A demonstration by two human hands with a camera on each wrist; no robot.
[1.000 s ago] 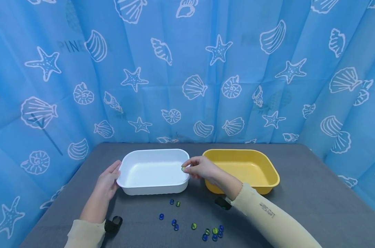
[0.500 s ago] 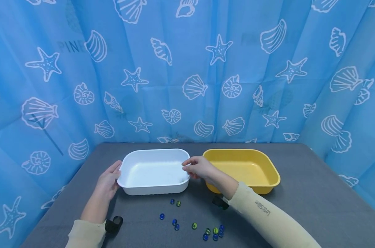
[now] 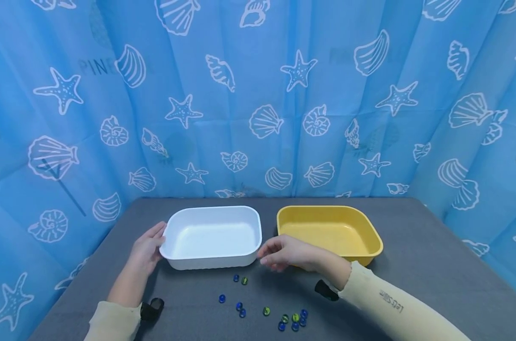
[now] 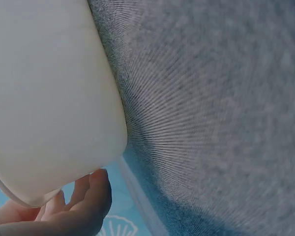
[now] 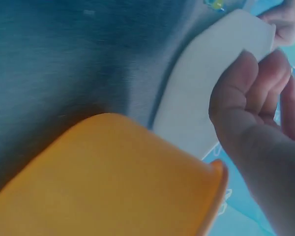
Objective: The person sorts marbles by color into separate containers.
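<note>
A white plastic basin (image 3: pixel 215 239) stands on the left of the table. My left hand (image 3: pixel 145 251) holds its left end, the fingers (image 4: pixel 96 194) bent against the outer wall just under the rim. My right hand (image 3: pixel 285 253) hovers between the white basin and a yellow basin (image 3: pixel 332 232), beside the white one's front right corner. Its fingers are loosely bent, with nothing visible between them. Towards the front lie several glass marbles, some blue, like the blue marble (image 3: pixel 222 298), and some yellow-green, like the green marble (image 3: pixel 266 311).
A grey cloth (image 3: pixel 190 308) covers the table. Behind it hangs a blue curtain (image 3: pixel 249 94) with white shells and starfish. A cluster of marbles, one a blue marble (image 3: pixel 281 326), lies near the front edge. Both wrists wear black cameras.
The right hand pinched a yellow-green marble over the white basin's right rim, then let it go. Now empty, it has drawn back towards the front. The left hand stays on the basin.
</note>
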